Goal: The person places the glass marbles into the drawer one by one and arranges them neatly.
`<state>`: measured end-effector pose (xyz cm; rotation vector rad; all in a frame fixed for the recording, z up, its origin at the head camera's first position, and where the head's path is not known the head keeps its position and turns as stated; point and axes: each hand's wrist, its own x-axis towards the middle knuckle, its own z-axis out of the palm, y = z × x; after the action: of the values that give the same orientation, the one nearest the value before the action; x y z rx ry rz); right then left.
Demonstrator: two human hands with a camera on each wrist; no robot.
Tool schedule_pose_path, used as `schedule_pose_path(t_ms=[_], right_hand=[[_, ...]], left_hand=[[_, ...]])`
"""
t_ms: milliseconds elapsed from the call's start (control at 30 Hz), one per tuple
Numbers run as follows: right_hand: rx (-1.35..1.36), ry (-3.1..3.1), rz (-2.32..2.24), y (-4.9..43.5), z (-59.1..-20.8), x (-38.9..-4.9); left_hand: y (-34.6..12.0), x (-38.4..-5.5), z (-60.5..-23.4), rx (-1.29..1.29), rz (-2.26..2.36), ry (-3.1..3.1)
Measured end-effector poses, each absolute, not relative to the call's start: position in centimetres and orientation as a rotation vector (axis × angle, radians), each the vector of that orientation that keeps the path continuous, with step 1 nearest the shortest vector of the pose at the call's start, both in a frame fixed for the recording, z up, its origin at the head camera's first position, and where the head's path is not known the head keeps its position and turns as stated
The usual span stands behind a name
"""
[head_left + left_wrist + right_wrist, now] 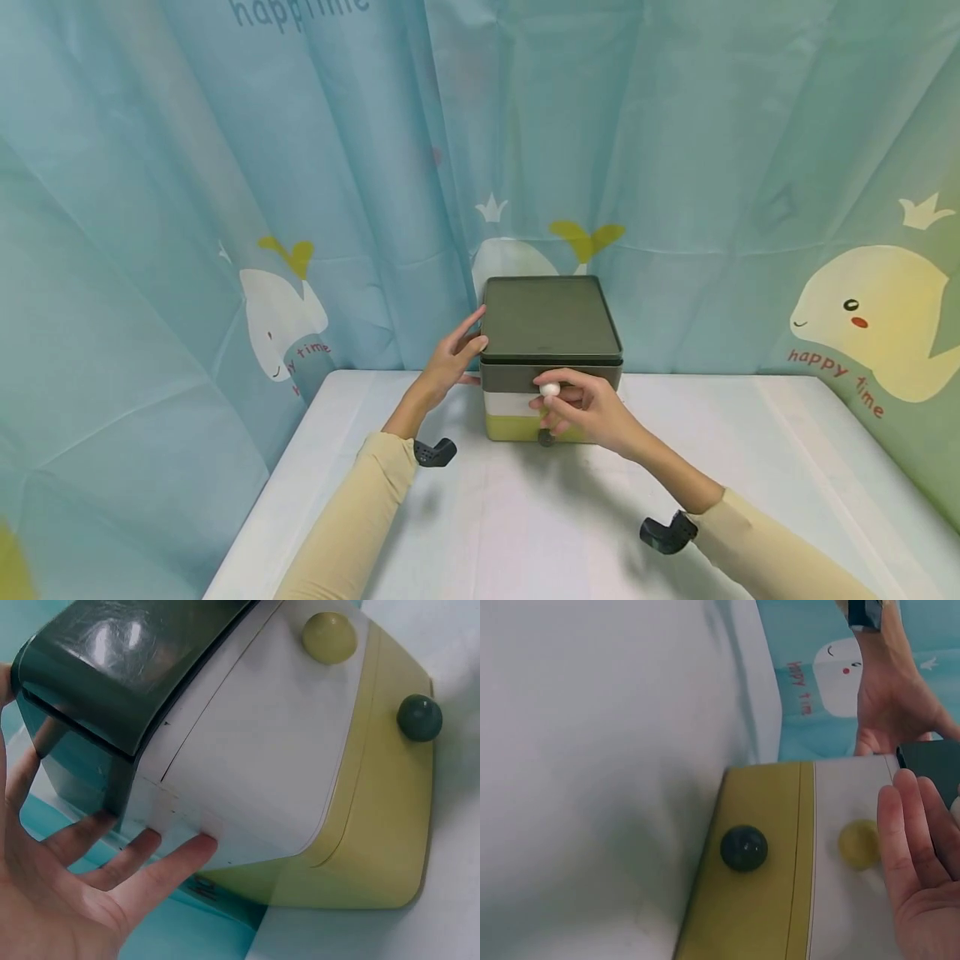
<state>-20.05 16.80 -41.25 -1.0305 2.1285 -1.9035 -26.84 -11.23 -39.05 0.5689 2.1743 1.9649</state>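
Note:
A small drawer box with a dark green top (551, 317) stands at the back of the table. Below its dark upper tier come a white drawer (262, 750) with a yellow knob (329, 637) and a yellow-green drawer (375, 825) with a dark green knob (420, 718). My right hand (596, 408) pinches the white knob (550, 389) of the upper tier between thumb and index finger, its other fingers extended. My left hand (448, 362) touches the box's left side with spread, fairly straight fingers, the thumb at the top edge.
The white table (480, 525) reaches toward me in front of the box. Close behind the box hangs a blue-green curtain (360, 183) printed with whales. Dark wrist devices sit on the left wrist (435, 452) and right wrist (670, 533).

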Motion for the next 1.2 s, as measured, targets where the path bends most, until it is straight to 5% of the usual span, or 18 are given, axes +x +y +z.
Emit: schedule_pose_path(t_ms=[1200], right_hand=[[-1.023, 2.183, -1.795, 17.9, -40.7, -20.4]], left_hand=[[-11.4, -26.6, -38.9, 0.537, 1.937, 2.166]])
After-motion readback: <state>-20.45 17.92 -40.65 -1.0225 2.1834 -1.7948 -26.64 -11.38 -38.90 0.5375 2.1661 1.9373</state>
